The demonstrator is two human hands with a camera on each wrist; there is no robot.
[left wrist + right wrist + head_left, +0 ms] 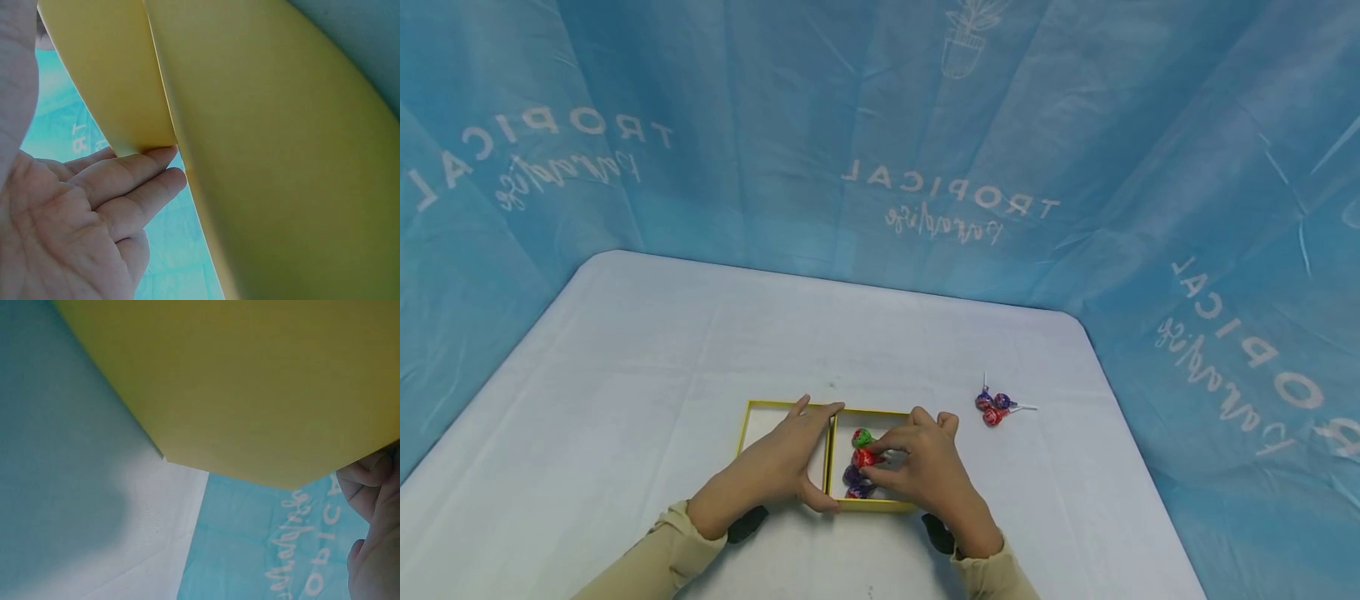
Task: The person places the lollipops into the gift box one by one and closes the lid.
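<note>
A yellow-edged box stands on the table in two white-lined halves side by side, the left half (747, 429) and the right half (887, 506). My left hand (778, 458) spans the left half, fingertips at the far edge and thumb at the near edge by the middle divide; in the left wrist view its fingers touch the yellow wall (131, 87). My right hand (925, 462) reaches into the right half and pinches a red lollipop (863, 457). Beside it lie a green one (862, 437) and purple ones (852, 476). The right wrist view shows a yellow wall (237, 394) and part of that hand (381, 531).
To the right of the box, a few lollipops lie on the white table (647, 333), one red (992, 416) and others purple (984, 400), with white sticks. Blue printed curtains (820, 125) hang behind the table and at its sides.
</note>
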